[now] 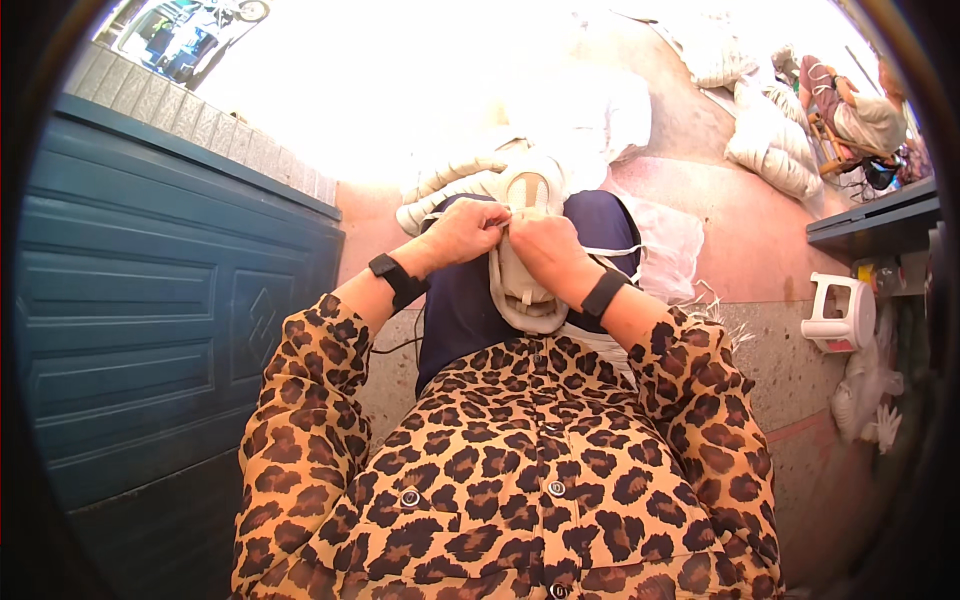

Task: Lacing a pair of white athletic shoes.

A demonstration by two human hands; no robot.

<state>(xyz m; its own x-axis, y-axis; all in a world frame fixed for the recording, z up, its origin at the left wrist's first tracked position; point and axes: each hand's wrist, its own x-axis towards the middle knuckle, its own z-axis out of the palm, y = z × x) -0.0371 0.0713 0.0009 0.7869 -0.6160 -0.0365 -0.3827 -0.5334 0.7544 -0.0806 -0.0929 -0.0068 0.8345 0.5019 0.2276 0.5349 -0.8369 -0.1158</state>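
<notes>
A cream-coloured fabric shoe with a rounded end and an oval opening (524, 285) lies lengthwise in the seated person's lap, between thighs in dark navy trousers (462, 310), its opening turned away from the body. The left hand (465, 235) comes in from the left side of the shoe, its grip pinching a small pale piece (504, 223) at the edge of the opening; whether that is a lace or part of the shoe is too small to tell. The right hand (550, 252) lies across the shoe's middle, fingers curled and meeting the left fingertips; its own grip is hidden beneath the knuckles, so I cannot tell what it pinches. Each wrist wears a black band, below the sleeves of a tan-and-black leopard-print shirt (540, 450). A thin white strap (612, 252) crosses the right thigh. Just beyond the shoe lie long cream padded rolls (455, 180), and a crumpled translucent plastic bag (672, 240) rests on the reddish floor beside the right knee. A dark blue panelled door (130, 300) fills the left side. At right are a white plastic stool (845, 315) and, farther off, pale wrapped bundles (775, 145) near another seated person (865, 120).
</notes>
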